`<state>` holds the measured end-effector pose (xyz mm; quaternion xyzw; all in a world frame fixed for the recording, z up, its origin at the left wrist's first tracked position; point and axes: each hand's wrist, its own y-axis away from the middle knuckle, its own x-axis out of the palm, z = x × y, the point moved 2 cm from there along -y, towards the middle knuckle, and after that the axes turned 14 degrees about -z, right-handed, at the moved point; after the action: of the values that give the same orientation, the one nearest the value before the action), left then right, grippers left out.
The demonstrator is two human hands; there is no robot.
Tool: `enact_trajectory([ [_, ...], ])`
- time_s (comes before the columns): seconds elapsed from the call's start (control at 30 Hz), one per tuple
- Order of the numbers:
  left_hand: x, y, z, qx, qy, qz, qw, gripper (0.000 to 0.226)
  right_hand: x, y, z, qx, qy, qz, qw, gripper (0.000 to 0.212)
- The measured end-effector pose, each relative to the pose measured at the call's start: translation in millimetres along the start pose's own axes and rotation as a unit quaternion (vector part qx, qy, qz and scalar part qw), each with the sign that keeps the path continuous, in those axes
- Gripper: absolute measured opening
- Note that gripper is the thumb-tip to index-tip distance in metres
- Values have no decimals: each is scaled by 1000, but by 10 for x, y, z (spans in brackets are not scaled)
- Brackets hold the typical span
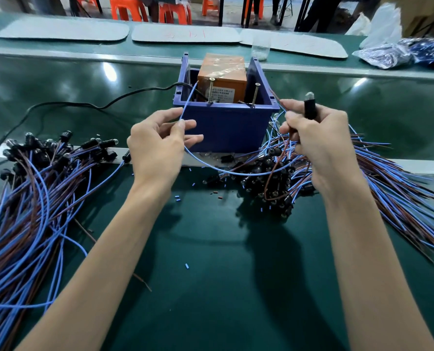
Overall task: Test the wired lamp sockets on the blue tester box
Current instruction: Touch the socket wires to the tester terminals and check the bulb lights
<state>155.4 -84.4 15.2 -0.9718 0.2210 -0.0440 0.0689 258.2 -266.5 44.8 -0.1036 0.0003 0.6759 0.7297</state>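
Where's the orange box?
In the head view, the orange box sits inside the open blue tester box, mid-table, just beyond the left hand and right hand.

Left grip [157,148], right grip [319,145], both pinched

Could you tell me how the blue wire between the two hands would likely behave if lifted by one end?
Probably floppy yet slightly springy: the blue wire sags in a smooth, kink-free arc from the left hand towards the right hand, which grips a lamp socket. Likely light, since a mere pinch holds it.
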Motion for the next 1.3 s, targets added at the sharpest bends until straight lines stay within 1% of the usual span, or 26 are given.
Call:
enact_trajectory([
  [0.17,15,32,-9,-14,0,35,999,19,53,17,-67,6,29,22,999,20],
  [0.43,11,36,-31,-15,-5,47,999,23,118,22,-105,8,26,37,999,19],
  [0.87,17,30,-14,-14,-18,46,999,27,108,28,-89,0,16,49,999,21],
  [1.1,31,22,6,-9,-44,46,998,29,100,6,-90,2,-5,50,999,25],
  [1.3,33,24,21,-3,-60,45,997,32,104,5,-108,3,-3,50,999,28],
])
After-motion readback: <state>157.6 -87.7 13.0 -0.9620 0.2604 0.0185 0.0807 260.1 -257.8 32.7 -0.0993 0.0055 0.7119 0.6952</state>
